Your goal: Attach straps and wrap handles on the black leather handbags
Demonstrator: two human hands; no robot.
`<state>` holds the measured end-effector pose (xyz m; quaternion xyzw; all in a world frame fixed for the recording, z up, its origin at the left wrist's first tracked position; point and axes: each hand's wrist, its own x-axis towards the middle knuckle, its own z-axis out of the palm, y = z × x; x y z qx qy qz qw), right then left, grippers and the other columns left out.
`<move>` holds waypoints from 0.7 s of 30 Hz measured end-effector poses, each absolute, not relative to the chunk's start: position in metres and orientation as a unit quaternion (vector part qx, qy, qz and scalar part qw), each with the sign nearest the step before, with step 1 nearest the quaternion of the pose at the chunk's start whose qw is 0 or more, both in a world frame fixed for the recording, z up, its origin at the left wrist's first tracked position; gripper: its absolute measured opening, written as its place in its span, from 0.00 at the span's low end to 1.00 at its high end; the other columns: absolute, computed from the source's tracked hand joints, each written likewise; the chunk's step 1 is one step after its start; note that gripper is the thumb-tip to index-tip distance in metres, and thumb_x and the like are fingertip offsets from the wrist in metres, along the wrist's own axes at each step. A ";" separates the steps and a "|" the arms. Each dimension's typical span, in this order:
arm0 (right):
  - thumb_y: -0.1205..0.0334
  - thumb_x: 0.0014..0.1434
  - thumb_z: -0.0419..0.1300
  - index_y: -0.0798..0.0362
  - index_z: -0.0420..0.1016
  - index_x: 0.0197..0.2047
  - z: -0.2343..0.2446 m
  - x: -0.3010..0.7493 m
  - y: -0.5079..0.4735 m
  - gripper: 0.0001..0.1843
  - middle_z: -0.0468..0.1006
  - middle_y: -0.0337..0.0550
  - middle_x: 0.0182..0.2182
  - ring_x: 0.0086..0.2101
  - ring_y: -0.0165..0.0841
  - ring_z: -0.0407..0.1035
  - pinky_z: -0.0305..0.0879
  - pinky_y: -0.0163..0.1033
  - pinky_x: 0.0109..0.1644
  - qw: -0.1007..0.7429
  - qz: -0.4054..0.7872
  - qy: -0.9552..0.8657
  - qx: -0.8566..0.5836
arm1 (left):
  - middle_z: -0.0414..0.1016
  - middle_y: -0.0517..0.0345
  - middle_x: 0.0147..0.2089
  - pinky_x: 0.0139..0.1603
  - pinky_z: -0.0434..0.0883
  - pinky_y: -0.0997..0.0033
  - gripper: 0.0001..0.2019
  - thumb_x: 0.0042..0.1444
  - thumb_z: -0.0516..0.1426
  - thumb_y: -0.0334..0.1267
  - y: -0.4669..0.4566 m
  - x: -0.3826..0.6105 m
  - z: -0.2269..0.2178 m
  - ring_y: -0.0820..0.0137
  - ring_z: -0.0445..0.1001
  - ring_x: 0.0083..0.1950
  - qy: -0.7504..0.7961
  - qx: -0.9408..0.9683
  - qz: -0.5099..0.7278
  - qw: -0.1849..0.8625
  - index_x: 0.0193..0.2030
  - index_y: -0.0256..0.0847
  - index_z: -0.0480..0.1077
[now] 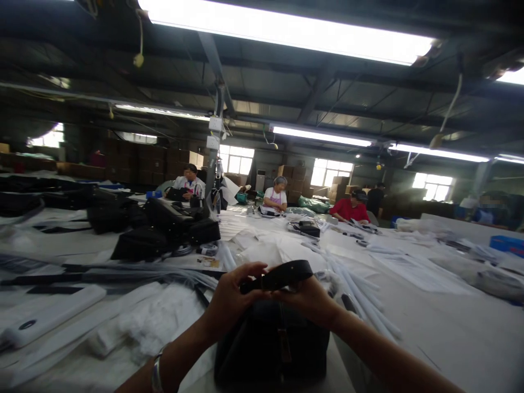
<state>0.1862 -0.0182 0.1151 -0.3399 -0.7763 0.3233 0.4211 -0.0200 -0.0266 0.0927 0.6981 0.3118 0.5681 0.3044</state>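
A dark black bag stands on the white table just below my hands, with a narrow reddish-brown tab down its front. Over its top curves a black strap with small metal studs. My left hand pinches the strap's left part between thumb and fingers. From the other side, my right hand grips the strap, its fingers partly hidden behind it. Shadow hides most details of the bag.
Crumpled white wrapping lies to the left, with several black bags beyond. White tubes and paper sheets are at the right. Several people sit across the table, one in a red top. A post rises behind.
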 end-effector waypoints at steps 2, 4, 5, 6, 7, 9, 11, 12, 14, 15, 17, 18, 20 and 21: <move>0.56 0.48 0.71 0.49 0.77 0.46 0.113 0.189 -0.017 0.21 0.81 0.44 0.43 0.45 0.44 0.75 0.71 0.50 0.53 0.422 0.346 -0.760 -0.354 | 0.80 0.56 0.48 0.50 0.73 0.66 0.25 0.47 0.68 0.35 -0.028 -0.023 0.092 0.63 0.78 0.46 0.303 0.701 0.558 0.325 0.54 0.46 0.73; 0.57 0.46 0.73 0.49 0.76 0.46 0.111 0.192 -0.016 0.23 0.81 0.44 0.43 0.45 0.44 0.75 0.71 0.49 0.52 0.422 0.359 -0.749 -0.362 | 0.79 0.55 0.50 0.49 0.74 0.65 0.26 0.48 0.68 0.36 -0.029 -0.025 0.092 0.64 0.79 0.45 0.294 0.701 0.551 0.343 0.56 0.47 0.72; 0.58 0.45 0.73 0.49 0.76 0.45 0.111 0.193 -0.016 0.23 0.81 0.43 0.43 0.45 0.44 0.75 0.72 0.49 0.52 0.419 0.364 -0.749 -0.362 | 0.79 0.54 0.50 0.50 0.74 0.65 0.27 0.48 0.68 0.36 -0.029 -0.026 0.092 0.64 0.79 0.45 0.291 0.702 0.548 0.350 0.56 0.47 0.72; 0.58 0.45 0.73 0.49 0.76 0.45 0.110 0.194 -0.015 0.23 0.81 0.43 0.42 0.45 0.44 0.75 0.72 0.48 0.51 0.414 0.371 -0.749 -0.361 | 0.79 0.55 0.50 0.50 0.74 0.66 0.27 0.48 0.68 0.35 -0.030 -0.026 0.092 0.64 0.79 0.45 0.288 0.701 0.547 0.357 0.57 0.47 0.72; 0.58 0.45 0.73 0.48 0.76 0.45 0.108 0.195 -0.014 0.22 0.81 0.42 0.42 0.44 0.43 0.75 0.72 0.48 0.51 0.411 0.378 -0.747 -0.360 | 0.79 0.55 0.49 0.50 0.74 0.66 0.28 0.47 0.68 0.35 -0.030 -0.026 0.092 0.64 0.79 0.45 0.286 0.699 0.546 0.363 0.57 0.47 0.71; 0.57 0.45 0.73 0.48 0.76 0.45 0.105 0.196 -0.012 0.23 0.81 0.41 0.41 0.44 0.43 0.75 0.72 0.47 0.50 0.411 0.399 -0.736 -0.362 | 0.78 0.55 0.49 0.51 0.74 0.66 0.28 0.47 0.67 0.34 -0.030 -0.024 0.093 0.64 0.79 0.46 0.285 0.691 0.547 0.376 0.57 0.47 0.71; 0.55 0.45 0.73 0.47 0.77 0.46 0.102 0.197 -0.010 0.25 0.81 0.41 0.41 0.45 0.44 0.75 0.71 0.47 0.51 0.413 0.416 -0.722 -0.367 | 0.78 0.55 0.49 0.52 0.74 0.65 0.29 0.47 0.67 0.34 -0.031 -0.020 0.095 0.63 0.79 0.47 0.284 0.682 0.552 0.388 0.58 0.46 0.71; 0.54 0.44 0.74 0.47 0.77 0.47 0.101 0.197 -0.010 0.25 0.82 0.41 0.42 0.45 0.44 0.75 0.70 0.48 0.52 0.415 0.422 -0.716 -0.370 | 0.79 0.55 0.48 0.53 0.74 0.64 0.29 0.47 0.67 0.34 -0.030 -0.018 0.096 0.63 0.79 0.47 0.282 0.678 0.554 0.392 0.58 0.46 0.71; 0.53 0.43 0.75 0.47 0.78 0.47 0.099 0.198 -0.009 0.27 0.82 0.43 0.42 0.46 0.46 0.75 0.70 0.48 0.53 0.420 0.427 -0.705 -0.378 | 0.80 0.56 0.45 0.54 0.73 0.64 0.29 0.46 0.67 0.34 -0.029 -0.016 0.096 0.63 0.78 0.47 0.282 0.676 0.555 0.395 0.57 0.45 0.71; 0.52 0.42 0.75 0.48 0.78 0.47 0.098 0.198 -0.008 0.28 0.82 0.43 0.42 0.46 0.46 0.75 0.69 0.48 0.53 0.427 0.426 -0.700 -0.383 | 0.80 0.56 0.44 0.53 0.72 0.64 0.28 0.47 0.67 0.33 -0.027 -0.016 0.096 0.64 0.78 0.46 0.288 0.675 0.554 0.394 0.57 0.45 0.72; 0.50 0.40 0.75 0.49 0.79 0.44 0.099 0.198 -0.008 0.27 0.82 0.43 0.41 0.45 0.45 0.75 0.70 0.48 0.52 0.441 0.422 -0.688 -0.393 | 0.79 0.57 0.40 0.50 0.73 0.66 0.26 0.47 0.66 0.33 -0.022 -0.021 0.092 0.65 0.78 0.43 0.314 0.664 0.549 0.399 0.56 0.44 0.73; 0.50 0.41 0.75 0.49 0.80 0.42 0.100 0.199 -0.007 0.25 0.83 0.43 0.39 0.43 0.44 0.75 0.70 0.48 0.52 0.446 0.419 -0.684 -0.397 | 0.79 0.58 0.38 0.47 0.73 0.67 0.26 0.47 0.66 0.34 -0.019 -0.026 0.089 0.66 0.78 0.41 0.332 0.654 0.544 0.408 0.55 0.43 0.73; 0.50 0.42 0.74 0.51 0.80 0.38 0.102 0.200 -0.007 0.21 0.83 0.42 0.35 0.40 0.42 0.76 0.70 0.47 0.49 0.447 0.416 -0.682 -0.402 | 0.78 0.59 0.36 0.42 0.73 0.69 0.25 0.46 0.67 0.34 -0.012 -0.039 0.080 0.68 0.77 0.38 0.363 0.625 0.537 0.435 0.54 0.42 0.74; 0.51 0.44 0.73 0.52 0.81 0.37 0.103 0.201 -0.008 0.19 0.82 0.41 0.34 0.38 0.41 0.76 0.70 0.46 0.48 0.444 0.415 -0.685 -0.402 | 0.77 0.59 0.36 0.41 0.72 0.70 0.25 0.45 0.67 0.34 -0.010 -0.048 0.074 0.68 0.77 0.37 0.373 0.611 0.535 0.449 0.53 0.42 0.75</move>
